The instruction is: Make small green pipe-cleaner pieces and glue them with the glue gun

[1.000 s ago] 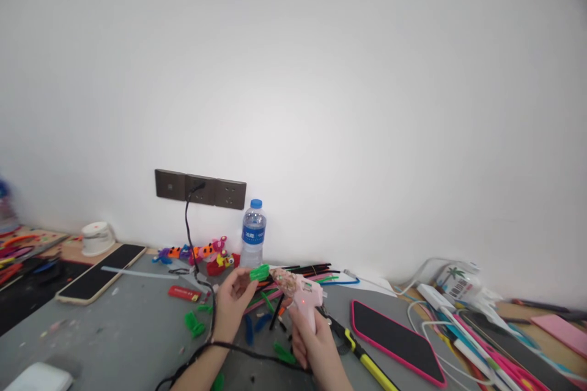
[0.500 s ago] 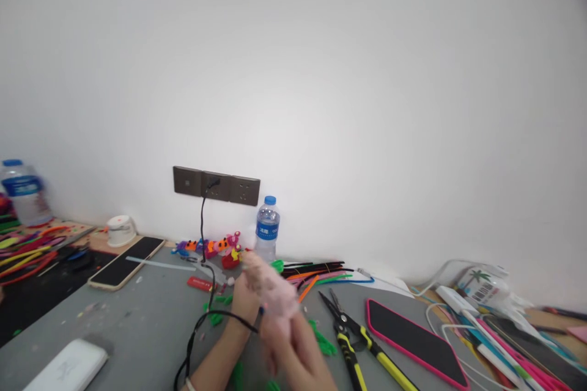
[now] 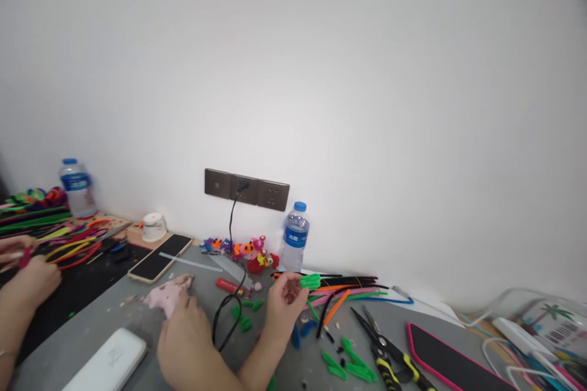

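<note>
My left hand point(image 3: 285, 305) is raised over the middle of the grey mat point(image 3: 98, 311), pinching a bright green fuzzy piece point(image 3: 310, 281) between thumb and fingers. My right hand point(image 3: 184, 333) reaches across to the left, its forearm crossing in front of my left forearm. Its fingers press on a crumpled pink cloth point(image 3: 166, 295) lying on the mat; its thumb is partly hidden. Green fuzzy pieces point(image 3: 355, 363) lie to the right of my left hand, and others point(image 3: 243, 319) lie to its left.
Pliers point(image 3: 383, 345) and a pink-edged phone point(image 3: 452, 354) lie right. Fuzzy sticks point(image 3: 348, 284) and a water bottle point(image 3: 295, 237) stand or lie behind. A black cable point(image 3: 232, 299) crosses mid-mat. At left are a phone point(image 3: 160, 258), a white device point(image 3: 110, 360) and another person's hands point(image 3: 39, 281).
The pink cloth has gone from between my hands to the mat at left, under my right hand. My left hand has taken hold of a green piece. The view has shifted left.
</note>
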A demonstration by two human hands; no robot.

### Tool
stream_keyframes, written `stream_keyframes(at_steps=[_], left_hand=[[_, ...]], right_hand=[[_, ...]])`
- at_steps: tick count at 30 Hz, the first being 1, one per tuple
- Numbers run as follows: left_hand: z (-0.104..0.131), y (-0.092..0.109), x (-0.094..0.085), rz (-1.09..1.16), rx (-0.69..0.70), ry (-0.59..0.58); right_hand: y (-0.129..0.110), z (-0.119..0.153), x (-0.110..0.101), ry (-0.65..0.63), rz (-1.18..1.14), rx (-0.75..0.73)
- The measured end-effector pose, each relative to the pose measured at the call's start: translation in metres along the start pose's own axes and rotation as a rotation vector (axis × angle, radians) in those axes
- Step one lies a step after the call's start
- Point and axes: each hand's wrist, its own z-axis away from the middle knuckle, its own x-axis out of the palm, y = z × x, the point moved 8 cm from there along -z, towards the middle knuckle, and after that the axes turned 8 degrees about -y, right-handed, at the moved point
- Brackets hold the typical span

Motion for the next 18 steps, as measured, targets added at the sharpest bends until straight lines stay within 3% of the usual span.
stream_keyframes(at_steps=[1, 4, 12, 16, 18], left_hand=[[-0.001, 0.000, -0.001, 0.005, -0.002, 0.009], [-0.002, 0.001, -0.004, 0.014, -0.002, 0.028], [0.002, 0.001, 0.005, -0.026, -0.001, -0.029], [0.002, 0.005, 0.006, -0.065, 0.010, -0.078], [0.002, 0.008, 0.001, -0.094, 0.023, -0.028]], right_hand=[[0.006, -0.006, 0.008, -0.038, -0.022, 0.089], [-0.001, -0.014, 0.011, -0.116, -0.052, 0.092], [-0.025, 0.015, -0.013, -0.162, 0.091, 0.011], [-0.033, 0.047, -0.044, -0.044, 0.090, -0.109], [-0.032, 0.068, -0.070, 0.041, 0.023, -0.204]])
